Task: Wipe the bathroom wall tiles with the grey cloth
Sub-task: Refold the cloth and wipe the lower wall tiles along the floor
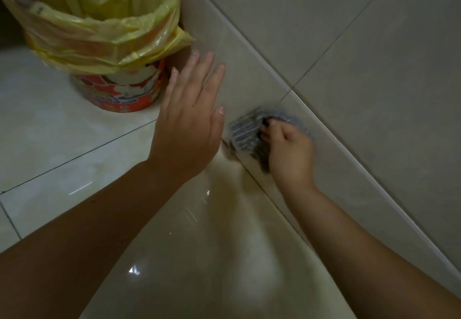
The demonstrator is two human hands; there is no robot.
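My right hand [289,151] grips a bunched grey cloth [245,135] and holds it against the lowest row of beige wall tiles [361,81], right where the wall meets the floor. The cloth and hand are motion-blurred. My left hand [190,116] is spread with straight fingers, near or flat against the wall tile just left of the cloth; whether it touches the tile I cannot tell. It holds nothing.
A small bin [119,89] with an orange printed side and a yellow plastic liner [99,17] stands on the glossy cream floor tiles [62,131], close against the wall, just left of my left hand.
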